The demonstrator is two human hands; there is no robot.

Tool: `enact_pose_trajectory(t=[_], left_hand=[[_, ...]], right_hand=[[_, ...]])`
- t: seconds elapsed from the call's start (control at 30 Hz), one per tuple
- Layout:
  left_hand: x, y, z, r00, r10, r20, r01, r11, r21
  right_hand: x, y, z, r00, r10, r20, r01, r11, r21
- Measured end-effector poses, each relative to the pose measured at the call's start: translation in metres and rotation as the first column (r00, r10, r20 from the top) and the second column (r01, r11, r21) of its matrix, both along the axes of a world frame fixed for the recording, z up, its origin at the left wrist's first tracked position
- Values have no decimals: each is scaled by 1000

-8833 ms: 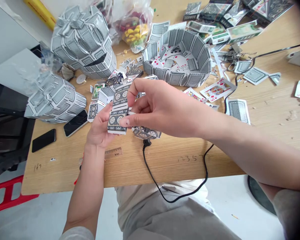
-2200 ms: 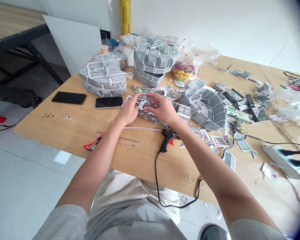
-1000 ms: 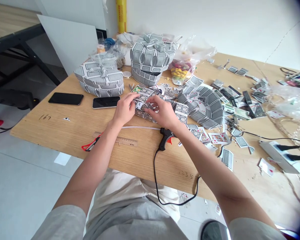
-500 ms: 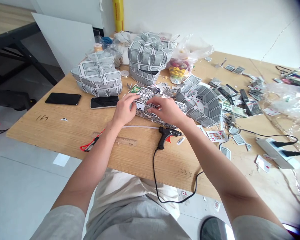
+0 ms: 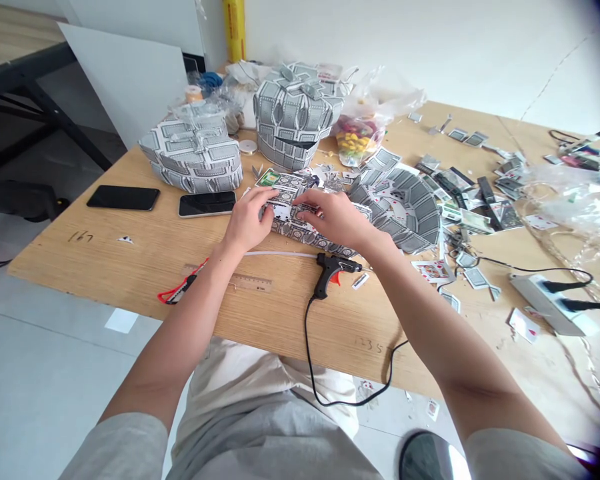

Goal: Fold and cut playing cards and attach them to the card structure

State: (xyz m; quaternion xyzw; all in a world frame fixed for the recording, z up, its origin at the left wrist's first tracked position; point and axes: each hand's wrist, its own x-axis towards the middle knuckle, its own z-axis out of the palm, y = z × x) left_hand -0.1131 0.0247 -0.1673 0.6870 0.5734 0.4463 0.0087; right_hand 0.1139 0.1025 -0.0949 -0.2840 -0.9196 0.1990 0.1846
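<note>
A panel of joined playing cards (image 5: 300, 233), patterned in grey and black, lies on the table before me. My left hand (image 5: 247, 219) grips its left part, thumb below and fingers on top. My right hand (image 5: 333, 217) is closed on its middle, fingers bent and thumb close to the fingertips. Between the hands a white card face shows. Nearer to me lie a black glue gun (image 5: 325, 279) with a red trigger, a clear ruler (image 5: 253, 283) and a red utility knife (image 5: 180, 291). An open ring-shaped card piece (image 5: 423, 217) stands right of the panel.
Two card-built baskets (image 5: 193, 157) and two phones (image 5: 207, 203) are at the left and back. Behind the panel stands a bag of colourful pieces (image 5: 357, 140). Loose cards and boxes (image 5: 460, 187) cover the right, with a power strip (image 5: 555, 303). The glue gun's cord hangs over the front edge.
The view has shifted very slightly. Both hands stay on the card panel in nearly the same place, with only small finger movement on the right.
</note>
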Motion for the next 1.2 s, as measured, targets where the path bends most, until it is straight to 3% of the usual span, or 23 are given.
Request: enact_pose_trajectory(t=[1.2], left_hand=[[-1,0,-3,1000,-11,0,11,1000,16]], right_hand=[[4,3,2,1000,25,11,-25,1000,-8]])
